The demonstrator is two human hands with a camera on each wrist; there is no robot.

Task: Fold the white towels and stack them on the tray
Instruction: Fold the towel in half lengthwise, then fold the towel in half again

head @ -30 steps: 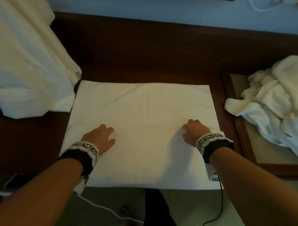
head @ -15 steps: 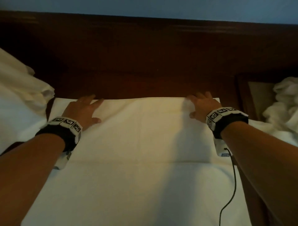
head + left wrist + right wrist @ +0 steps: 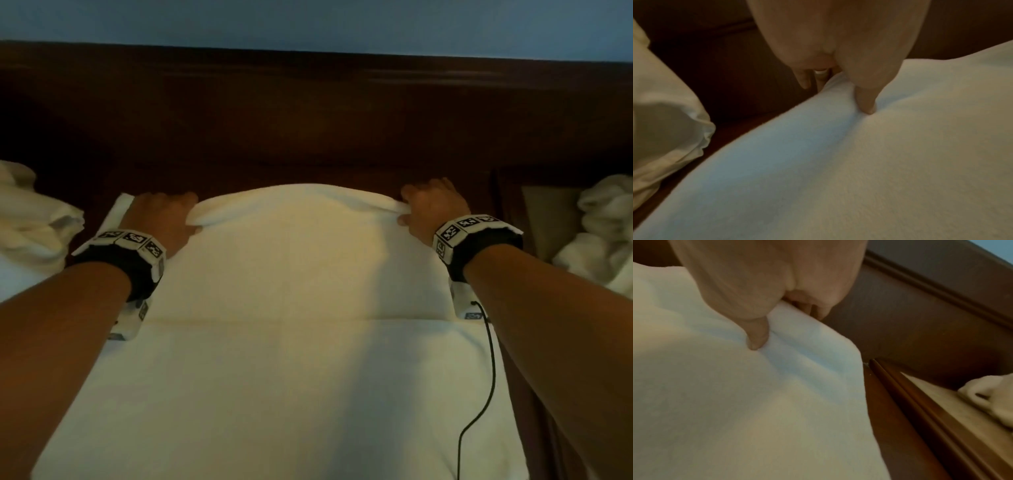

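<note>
Both hands, left hand (image 3: 161, 219) and right hand (image 3: 432, 209), pinch the white towel (image 3: 308, 274) by its lifted far edge; fold barely begun, unfolded towels (image 3: 606, 233) heaped on tray (image 3: 548, 212) rightward.

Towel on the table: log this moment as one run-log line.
phase: fold | left hand: pinches far edge of towel | right hand: pinches far edge | edge: lifted | tray: holds unfolded towels

Tabletop (image 3: 308, 161): dark brown wood, raised back rail.
Centre: white towel (image 3: 291, 342) spread flat, far edge lifted.
Left: heaped white cloth (image 3: 30, 219).
Right: wooden tray (image 3: 507, 219) holding crumpled towels (image 3: 606, 233).
</note>
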